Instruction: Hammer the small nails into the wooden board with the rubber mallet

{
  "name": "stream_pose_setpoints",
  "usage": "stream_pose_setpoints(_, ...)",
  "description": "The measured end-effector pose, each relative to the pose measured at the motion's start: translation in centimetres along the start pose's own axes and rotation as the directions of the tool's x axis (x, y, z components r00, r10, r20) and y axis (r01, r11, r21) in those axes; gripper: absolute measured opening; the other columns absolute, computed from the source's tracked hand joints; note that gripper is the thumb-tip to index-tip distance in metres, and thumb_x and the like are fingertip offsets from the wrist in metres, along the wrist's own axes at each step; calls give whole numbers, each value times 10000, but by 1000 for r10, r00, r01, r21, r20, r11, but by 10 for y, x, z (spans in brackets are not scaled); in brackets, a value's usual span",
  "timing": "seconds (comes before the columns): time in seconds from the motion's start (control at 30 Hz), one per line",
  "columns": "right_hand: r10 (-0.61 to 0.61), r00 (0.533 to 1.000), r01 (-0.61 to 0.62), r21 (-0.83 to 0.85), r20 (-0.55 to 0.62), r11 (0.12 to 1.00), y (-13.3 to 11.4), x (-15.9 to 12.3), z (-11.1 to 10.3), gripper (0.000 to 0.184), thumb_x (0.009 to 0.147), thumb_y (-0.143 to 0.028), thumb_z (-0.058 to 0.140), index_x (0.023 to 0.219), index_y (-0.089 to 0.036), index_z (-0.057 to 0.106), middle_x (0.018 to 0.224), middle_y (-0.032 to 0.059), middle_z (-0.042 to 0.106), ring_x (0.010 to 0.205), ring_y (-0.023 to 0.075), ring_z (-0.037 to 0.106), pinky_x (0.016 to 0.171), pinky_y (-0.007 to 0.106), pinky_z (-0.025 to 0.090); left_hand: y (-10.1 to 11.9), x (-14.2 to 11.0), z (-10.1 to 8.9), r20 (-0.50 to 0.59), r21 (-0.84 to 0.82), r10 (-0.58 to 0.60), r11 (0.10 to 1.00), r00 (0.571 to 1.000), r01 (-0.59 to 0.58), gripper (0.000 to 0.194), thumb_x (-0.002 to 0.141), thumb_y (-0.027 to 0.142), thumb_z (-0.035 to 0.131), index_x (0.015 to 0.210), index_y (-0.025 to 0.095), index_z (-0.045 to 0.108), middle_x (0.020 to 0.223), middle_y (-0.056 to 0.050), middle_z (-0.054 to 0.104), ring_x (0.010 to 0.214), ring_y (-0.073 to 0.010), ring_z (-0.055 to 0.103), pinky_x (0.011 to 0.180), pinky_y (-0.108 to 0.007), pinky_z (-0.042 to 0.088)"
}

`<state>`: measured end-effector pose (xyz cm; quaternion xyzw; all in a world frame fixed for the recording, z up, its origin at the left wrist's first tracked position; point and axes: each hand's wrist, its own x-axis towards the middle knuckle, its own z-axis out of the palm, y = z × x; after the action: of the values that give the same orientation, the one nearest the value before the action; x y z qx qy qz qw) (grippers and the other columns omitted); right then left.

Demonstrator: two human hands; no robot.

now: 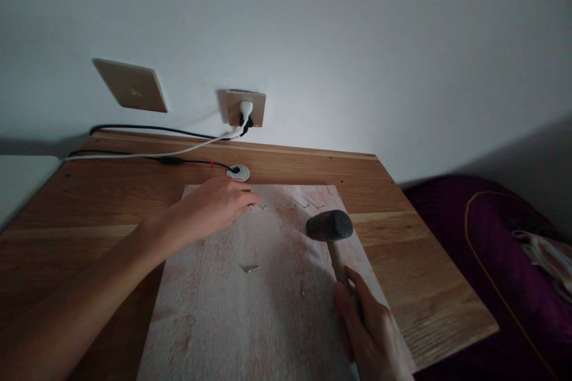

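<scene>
My right hand (370,324) is wrapped round the wooden handle of a mallet with a black head (329,225), held above the right side of a whitish, wood-grained board (214,321). At the board's far edge, my left hand (226,202) has its fingertips pinched together on a small nail (251,207), mostly hidden by the fingers. A row of several small nails runs rightward from there, among them a slanted nail (305,205). Nearer to me, a loose nail (252,269) lies on the board, and another nail (302,289) is close to the mallet handle.
The board rests on a brown wooden desk (397,262) against a white wall. Behind my left hand are a round cable grommet (238,172), cables and a wall socket (257,108) with plugs in it. Purple fabric (451,220) lies beyond the desk's right edge.
</scene>
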<state>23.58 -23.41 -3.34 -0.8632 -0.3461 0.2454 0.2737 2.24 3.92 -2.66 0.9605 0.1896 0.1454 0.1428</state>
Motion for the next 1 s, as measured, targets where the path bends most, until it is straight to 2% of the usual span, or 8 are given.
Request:
stream_pose_setpoints(0.37,17,1000,-17,-15,-1,1000,-1,-1,0,739,1006,-712,417,1357,-120,687,427,-66,522,399,221,556,479,333,423,-3,0,9,4,16,26,1000,1000,-26,215,997,118,594,960,217,782,937,-40,760,833,-193,698,778,-300,501)
stream_pose_setpoints(0.6,11,1000,-11,-17,7,1000,-1,0,-2,773,997,-749,416,1354,-126,701,432,-52,537,418,238,590,482,340,431,-7,-2,13,-12,-191,-8,982,1000,6,209,993,127,619,1022,217,805,986,-35,786,857,-178,730,805,-295,533)
stream_pose_setpoints(0.77,15,999,-15,-6,42,1000,-2,1,-2,744,1006,-741,391,1346,-152,692,441,-56,548,433,241,604,506,344,431,-9,-11,24,-102,-301,-84,952,991,50,195,998,142,630,1048,220,801,1014,-35,811,927,-188,750,848,-313,559)
stream_pose_setpoints(0.87,14,999,-14,-6,33,1000,-1,1,-1,734,1002,-723,387,1349,-147,682,480,-55,566,418,228,581,487,339,419,-9,-15,33,-182,-353,-122,934,976,51,174,991,149,644,1043,214,797,994,-37,811,906,-182,751,816,-301,566)
stream_pose_setpoints(1.0,1,1000,0,-23,31,1000,-2,0,-2,723,1015,-696,379,1351,-131,681,429,-64,532,434,244,604,519,347,433,-9,-18,40,-221,-397,-146,916,964,48,157,982,136,657,1021,206,791,971,-35,799,853,-167,743,764,-273,564)
